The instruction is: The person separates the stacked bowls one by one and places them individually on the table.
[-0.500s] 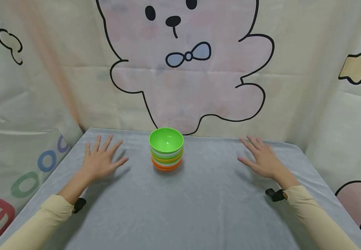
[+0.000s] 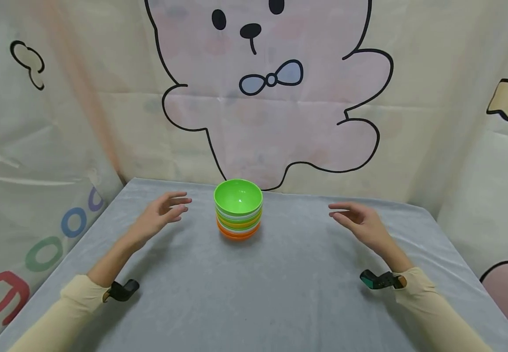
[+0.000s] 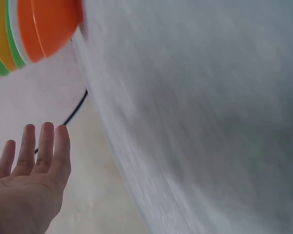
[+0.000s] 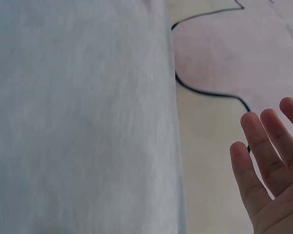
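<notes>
A nested stack of several bowls [image 2: 238,210] stands upright near the far edge of the table, bright green on top, with white, yellow and orange rims below. Left of it, my left hand [image 2: 159,215] is raised above the cloth, palm turned inward and fingers pointing at the stack without touching it. To the right, my right hand [image 2: 364,225] hovers at a like height, fingers loosely extended toward the bowls and nothing held. In the left wrist view the orange bowls [image 3: 51,24] show at the upper left, apart from the fingertips [image 3: 47,129].
A grey-blue cloth [image 2: 254,293] covers the table. Behind it hangs a curtain [image 2: 280,122] printed with a cartoon bear, and more printed curtain [image 2: 16,146] closes off the left side. Each wrist wears a small black camera [image 2: 123,290].
Both hands have turned from palms down with fingers spread to palms facing inward, fingers closer together. The bowl stack stays in place; the head view has shifted slightly.
</notes>
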A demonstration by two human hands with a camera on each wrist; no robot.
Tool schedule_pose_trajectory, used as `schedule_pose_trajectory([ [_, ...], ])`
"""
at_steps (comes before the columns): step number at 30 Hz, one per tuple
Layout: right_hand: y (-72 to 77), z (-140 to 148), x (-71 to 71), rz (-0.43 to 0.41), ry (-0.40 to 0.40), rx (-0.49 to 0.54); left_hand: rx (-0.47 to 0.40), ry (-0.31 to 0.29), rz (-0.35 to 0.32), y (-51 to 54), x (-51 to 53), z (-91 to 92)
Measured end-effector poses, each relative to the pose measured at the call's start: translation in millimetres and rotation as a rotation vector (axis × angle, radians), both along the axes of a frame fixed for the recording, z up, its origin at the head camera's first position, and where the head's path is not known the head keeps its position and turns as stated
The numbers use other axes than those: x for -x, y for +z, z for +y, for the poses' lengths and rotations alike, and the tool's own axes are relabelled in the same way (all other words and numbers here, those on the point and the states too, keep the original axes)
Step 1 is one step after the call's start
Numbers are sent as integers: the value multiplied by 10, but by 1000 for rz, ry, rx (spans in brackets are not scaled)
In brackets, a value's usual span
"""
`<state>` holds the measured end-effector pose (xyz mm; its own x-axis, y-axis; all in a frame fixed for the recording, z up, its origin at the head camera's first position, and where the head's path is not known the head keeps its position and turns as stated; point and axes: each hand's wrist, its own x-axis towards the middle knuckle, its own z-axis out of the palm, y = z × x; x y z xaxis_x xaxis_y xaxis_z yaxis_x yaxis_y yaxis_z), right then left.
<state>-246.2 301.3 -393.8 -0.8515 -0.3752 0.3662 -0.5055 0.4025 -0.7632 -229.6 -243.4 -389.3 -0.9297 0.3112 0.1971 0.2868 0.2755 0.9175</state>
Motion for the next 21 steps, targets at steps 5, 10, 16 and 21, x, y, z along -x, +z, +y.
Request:
schedule_pose_trajectory([
  [5,-25,-149,21,-15,27,60,-3,-12,-4,-17,40,105],
  [10,-25,-235,44,-24,53,80,-3,-33,21,-23,99,194],
  [16,45,-325,37,-18,19,38,-42,-85,30,-38,129,269],
  [21,87,-373,70,-3,28,36,-55,-106,50,-35,174,338],
])
